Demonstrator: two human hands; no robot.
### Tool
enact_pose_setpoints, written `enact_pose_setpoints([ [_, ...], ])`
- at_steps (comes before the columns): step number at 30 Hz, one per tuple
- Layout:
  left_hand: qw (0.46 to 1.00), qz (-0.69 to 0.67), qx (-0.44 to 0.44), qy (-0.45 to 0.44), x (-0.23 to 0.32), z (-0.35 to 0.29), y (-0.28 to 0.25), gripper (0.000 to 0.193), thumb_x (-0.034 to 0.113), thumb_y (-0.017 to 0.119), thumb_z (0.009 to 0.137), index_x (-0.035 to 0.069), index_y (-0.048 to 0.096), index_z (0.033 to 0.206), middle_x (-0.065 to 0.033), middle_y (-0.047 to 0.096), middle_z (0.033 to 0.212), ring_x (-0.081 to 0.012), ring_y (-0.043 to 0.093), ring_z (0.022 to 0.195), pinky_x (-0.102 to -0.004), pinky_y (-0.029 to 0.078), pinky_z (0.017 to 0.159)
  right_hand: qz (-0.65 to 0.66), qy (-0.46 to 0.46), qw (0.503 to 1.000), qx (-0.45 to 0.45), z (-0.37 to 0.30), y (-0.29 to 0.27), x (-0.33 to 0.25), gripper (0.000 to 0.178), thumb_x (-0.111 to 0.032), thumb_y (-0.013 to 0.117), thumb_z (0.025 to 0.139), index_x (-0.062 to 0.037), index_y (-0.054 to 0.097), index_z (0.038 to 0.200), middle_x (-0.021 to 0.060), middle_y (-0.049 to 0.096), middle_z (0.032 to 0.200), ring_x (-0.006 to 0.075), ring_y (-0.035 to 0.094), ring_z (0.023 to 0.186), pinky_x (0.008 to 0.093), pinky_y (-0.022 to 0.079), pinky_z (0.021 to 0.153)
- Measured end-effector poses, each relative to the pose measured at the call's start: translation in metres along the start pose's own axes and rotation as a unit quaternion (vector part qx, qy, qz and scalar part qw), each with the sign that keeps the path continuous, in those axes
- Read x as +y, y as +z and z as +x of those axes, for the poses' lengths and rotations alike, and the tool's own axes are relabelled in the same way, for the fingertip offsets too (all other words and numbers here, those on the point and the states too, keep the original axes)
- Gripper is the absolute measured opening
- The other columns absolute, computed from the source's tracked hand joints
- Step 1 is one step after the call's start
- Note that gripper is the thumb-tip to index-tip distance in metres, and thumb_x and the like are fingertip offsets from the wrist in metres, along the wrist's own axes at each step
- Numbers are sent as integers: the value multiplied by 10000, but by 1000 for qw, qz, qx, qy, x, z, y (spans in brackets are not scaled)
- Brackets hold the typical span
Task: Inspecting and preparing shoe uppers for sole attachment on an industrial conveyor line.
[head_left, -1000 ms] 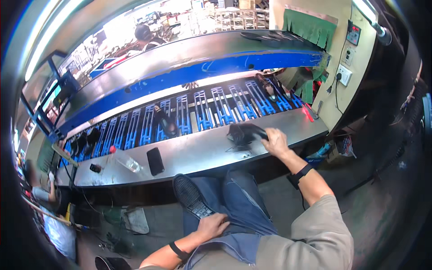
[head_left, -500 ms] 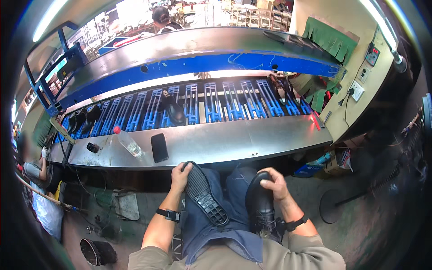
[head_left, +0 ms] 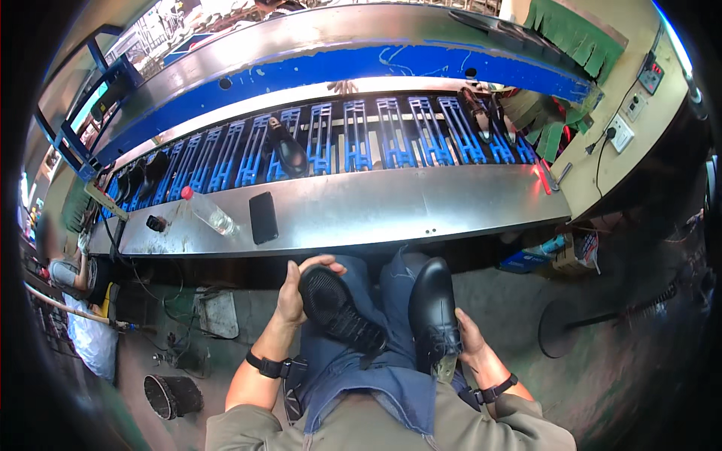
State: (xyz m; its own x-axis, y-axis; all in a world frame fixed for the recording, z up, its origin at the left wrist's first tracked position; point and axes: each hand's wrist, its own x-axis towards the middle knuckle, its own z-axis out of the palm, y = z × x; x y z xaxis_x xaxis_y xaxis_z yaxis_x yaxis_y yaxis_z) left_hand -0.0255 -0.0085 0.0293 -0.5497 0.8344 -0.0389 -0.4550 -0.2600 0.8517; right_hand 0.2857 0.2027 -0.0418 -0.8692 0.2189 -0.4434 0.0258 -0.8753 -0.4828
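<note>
My left hand [head_left: 298, 292] is wrapped round the toe end of a black rubber shoe sole [head_left: 337, 310]. Its ribbed tread faces up at me, and the heel end lies blurred over my left thigh. A black leather lace-up shoe [head_left: 433, 297] rests over my right thigh, toe pointing away. Against its right side is my right hand [head_left: 471, 336], thumb along the upper; the other fingers are mostly hidden beneath the shoe.
Ahead runs a metal bench [head_left: 338, 210] with a phone [head_left: 263, 218] and plastic bottle [head_left: 210, 213]. Behind it, a conveyor with blue racks [head_left: 353, 139] carries several shoes. A black bucket [head_left: 173, 396] stands on the floor at left; another person [head_left: 69, 272] is beyond it.
The sole has turned and tipped in my left hand, whose fingers now reach over its toe. My right hand has slid from the shoe's toe back to its side. The view has tilted down.
</note>
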Motion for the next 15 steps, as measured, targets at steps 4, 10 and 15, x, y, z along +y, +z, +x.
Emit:
enact_pose_setpoints([
  [4,975,-205,33,-73,0,13,36,832,638,178,1039,-52,599,1236,-250,672,1113,-446,632,1133,-556,552,951,-46,-43,998,2,15,45,-23,616,-474,476,1030,25,520,1388,155,653,1278,231,668,1110,370,536,974],
  [10,995,-76,-35,-56,20,14,84,757,538,160,1070,-77,570,1235,-250,663,1159,-400,637,1136,-506,528,999,-280,13,932,-228,7,104,-45,751,-550,490,990,81,488,1398,153,608,1320,211,593,1187,333,460,1017],
  [15,996,40,-78,-2,19,-1,88,702,483,209,1081,-87,602,1194,-266,659,1153,-423,631,1146,-524,492,1034,-327,-36,907,-261,8,103,-26,823,-554,469,964,100,417,1460,173,596,1327,227,562,1219,328,418,1045],
])
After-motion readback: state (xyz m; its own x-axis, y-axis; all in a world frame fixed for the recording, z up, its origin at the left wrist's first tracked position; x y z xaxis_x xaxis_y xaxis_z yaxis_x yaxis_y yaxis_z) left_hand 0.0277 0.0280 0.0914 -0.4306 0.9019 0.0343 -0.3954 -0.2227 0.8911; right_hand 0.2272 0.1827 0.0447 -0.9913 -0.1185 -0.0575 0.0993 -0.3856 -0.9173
